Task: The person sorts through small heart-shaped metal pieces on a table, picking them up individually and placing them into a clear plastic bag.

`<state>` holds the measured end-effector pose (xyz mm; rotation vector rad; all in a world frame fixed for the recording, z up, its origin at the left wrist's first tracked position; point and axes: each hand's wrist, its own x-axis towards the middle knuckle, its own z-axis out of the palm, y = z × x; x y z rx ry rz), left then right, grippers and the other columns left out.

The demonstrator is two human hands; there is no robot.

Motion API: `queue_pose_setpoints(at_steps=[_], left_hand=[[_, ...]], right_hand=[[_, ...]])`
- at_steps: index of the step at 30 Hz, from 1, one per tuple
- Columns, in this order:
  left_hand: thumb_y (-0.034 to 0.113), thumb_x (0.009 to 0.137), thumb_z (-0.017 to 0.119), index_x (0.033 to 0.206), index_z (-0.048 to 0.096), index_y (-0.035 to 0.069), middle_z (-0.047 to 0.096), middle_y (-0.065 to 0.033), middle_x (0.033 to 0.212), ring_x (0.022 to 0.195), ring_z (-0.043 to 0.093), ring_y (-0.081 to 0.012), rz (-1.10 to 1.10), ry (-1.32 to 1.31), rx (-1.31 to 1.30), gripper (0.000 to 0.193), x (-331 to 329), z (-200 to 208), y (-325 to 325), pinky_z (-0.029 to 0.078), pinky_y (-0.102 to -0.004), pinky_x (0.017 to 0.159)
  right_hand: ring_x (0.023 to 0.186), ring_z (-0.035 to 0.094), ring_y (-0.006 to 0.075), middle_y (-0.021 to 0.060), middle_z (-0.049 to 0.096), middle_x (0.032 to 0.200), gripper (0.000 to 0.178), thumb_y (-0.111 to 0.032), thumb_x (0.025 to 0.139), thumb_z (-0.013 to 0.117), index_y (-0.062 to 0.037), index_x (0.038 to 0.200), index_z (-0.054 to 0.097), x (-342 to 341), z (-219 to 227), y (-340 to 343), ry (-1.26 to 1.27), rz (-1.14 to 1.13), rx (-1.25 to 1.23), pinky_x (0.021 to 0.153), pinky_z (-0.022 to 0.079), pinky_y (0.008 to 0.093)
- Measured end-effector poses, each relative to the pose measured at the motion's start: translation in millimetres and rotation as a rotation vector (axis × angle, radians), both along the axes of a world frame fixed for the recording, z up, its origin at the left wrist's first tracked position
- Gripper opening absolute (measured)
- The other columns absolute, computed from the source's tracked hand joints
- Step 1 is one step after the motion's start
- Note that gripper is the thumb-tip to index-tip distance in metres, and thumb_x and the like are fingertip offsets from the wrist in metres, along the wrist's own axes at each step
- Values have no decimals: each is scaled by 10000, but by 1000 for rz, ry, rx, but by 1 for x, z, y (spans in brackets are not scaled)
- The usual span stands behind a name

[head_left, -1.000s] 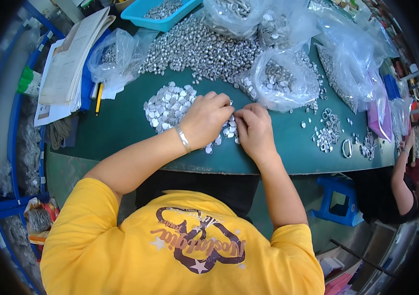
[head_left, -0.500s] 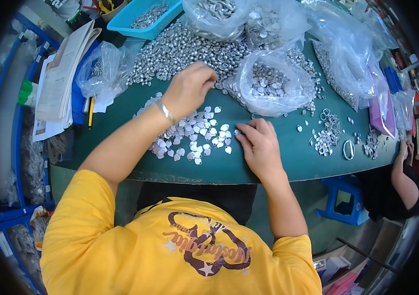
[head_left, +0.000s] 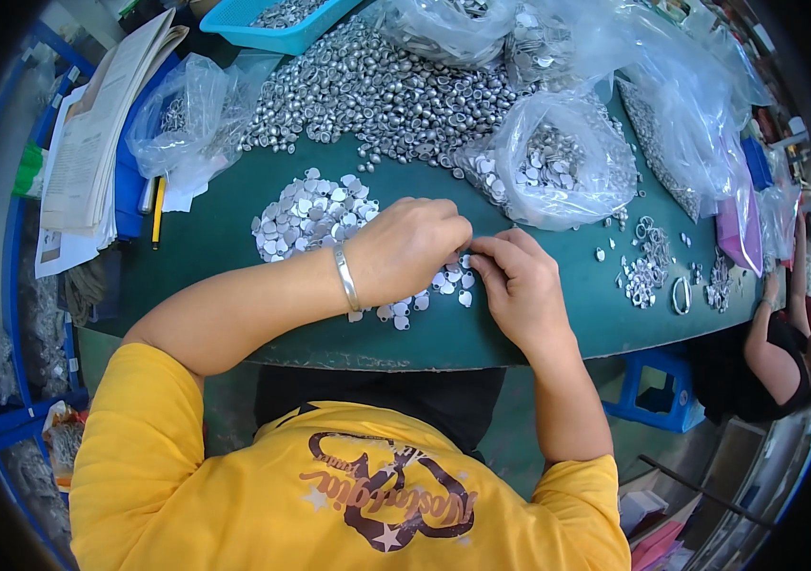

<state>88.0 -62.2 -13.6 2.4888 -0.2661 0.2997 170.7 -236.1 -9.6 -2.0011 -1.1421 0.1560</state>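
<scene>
My left hand (head_left: 410, 245), with a silver bangle (head_left: 346, 276) on its wrist, is closed in a pinch above small flat silver heart-shaped pieces (head_left: 315, 214). Its fingertips meet those of my right hand (head_left: 527, 285), also pinched, just right of these pieces. Whatever sits between the fingertips is too small and covered to make out. More flat pieces (head_left: 401, 312) lie below and beside my left hand, some hidden under it. Beyond both hands spreads a large heap of small domed silver parts (head_left: 386, 100).
An open plastic bag (head_left: 572, 205) of silver parts stands beyond my right hand. Rings and links (head_left: 648, 262) lie to the right. A blue basket (head_left: 277, 38), a pencil (head_left: 158, 214) and papers (head_left: 91, 152) are at left. Another person (head_left: 772, 357) sits by a blue stool (head_left: 658, 390).
My left hand has come from the edge of the domed heap down toward me and right, meeting my right hand's fingertips. My right hand stays near its place. The view has shifted slightly.
</scene>
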Motion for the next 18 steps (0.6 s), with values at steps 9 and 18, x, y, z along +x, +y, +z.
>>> queue_pose_setpoints(at_steps=[9, 18], left_hand=[[-15, 823, 624, 982, 677, -10, 660, -75, 872, 754, 644, -142, 154, 182, -352, 167, -30, 26, 31, 512, -241, 658], [63, 803, 690, 857, 654, 19, 578, -18, 783, 673, 573, -103, 262, 303, -651, 78, -32, 31, 31, 463, -246, 591]], right_hand=[[647, 591, 198, 78, 598, 786, 102, 13, 776, 674, -18, 852, 615, 0, 2, 0, 137, 41, -8, 592, 484, 304], [618, 559, 125, 29, 600, 724, 124, -75, 839, 677, 27, 906, 654, 8, 13, 10, 732, 87, 40, 516, 433, 236]])
